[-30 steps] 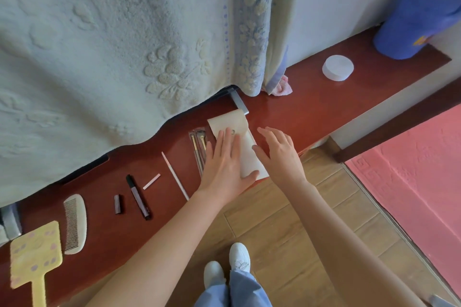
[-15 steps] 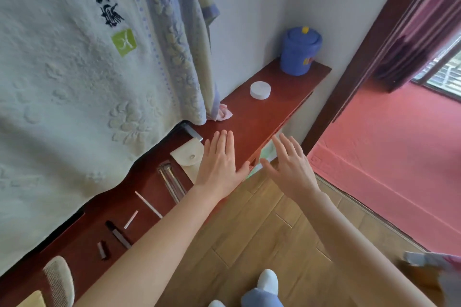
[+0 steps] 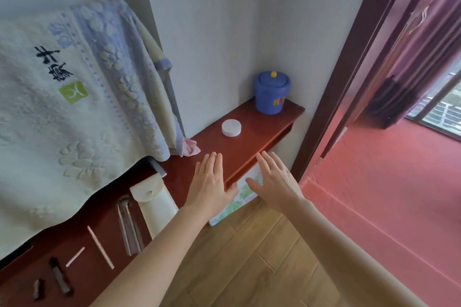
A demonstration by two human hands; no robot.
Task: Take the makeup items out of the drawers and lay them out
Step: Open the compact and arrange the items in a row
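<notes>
While both hands hover flat w/ fingers straight and holding nothing, the left hand (image 3: pixel 212 182) is over the front edge of the red-brown tabletop (image 3: pixel 259 129). Whether it touches the wood, can't tell. The right hand (image 3: pixel 277 182) is just past that edge, in front of a floral-printed panel (image 3: pixel 230 207) under the tabletop, prob. a drawer front, not certain.

6 makeup items lie in a row to the left:
- white snap pouch (image 3: pixel 154 207)
- clear case of slim tools (image 3: pixel 129 229), just beside the pouch
- long thin stick (image 3: pixel 100 247)
- short stick (image 3: pixel 74 256)
- dark pencil (image 3: pixel 60 278)
- small dark cap (image 3: pixel 38 288)

A white round compact (image 3: pixel 231 127) sits well apart, near a blue lidded pot (image 3: pixel 272 92).

Handling, as a guess:
- All look light, 1-hand pieces.
- The pouch looks soft and floppy, so take it by the body below the flap, not by the flap, or the contents may slide out.
- The case looks stiff and smooth, prob. slippery. Pinch its long sides near the middle and keep it level.
- The sticks and pencil are thin and will roll. Pinch them mid-shaft w/ thumb and 2 fingers and set them down flat.
- The compact is rigid, so grip it around the rim. It's prob. the most breakable if dropped.
- If the panel is a drawer, hook the fingers under its top edge to pull.
</notes>
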